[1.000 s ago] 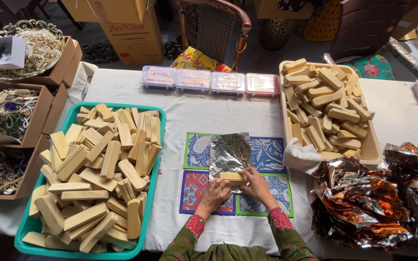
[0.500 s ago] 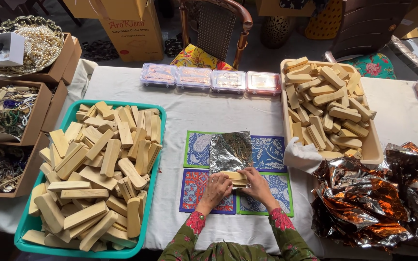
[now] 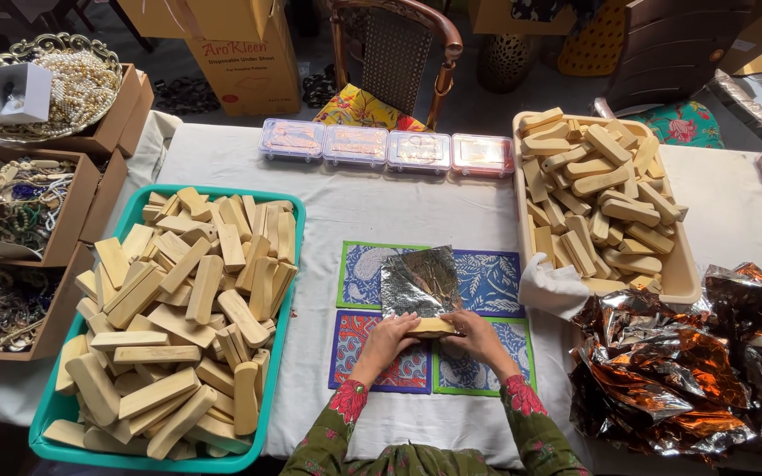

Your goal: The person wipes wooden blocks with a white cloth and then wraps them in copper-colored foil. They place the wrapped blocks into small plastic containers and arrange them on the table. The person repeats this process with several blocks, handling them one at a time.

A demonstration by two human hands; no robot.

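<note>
You work at a white-clothed table [image 3: 399, 211] with a chair [image 3: 396, 53] behind it. Four patterned mats [image 3: 487, 280], four small lidded boxes [image 3: 354, 145], two full trays. Your left hand [image 3: 392, 338] and right hand [image 3: 476, 337] curl closed around one pale wooden block [image 3: 431, 327], lying on crinkled silver foil [image 3: 418, 282] atop the mats.

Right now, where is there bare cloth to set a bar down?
Bare white cloth between the teal tray, four clear boxes and patterned mats. Crowded: both hands on the foil sheet, crumpled foil pile at right.
</note>
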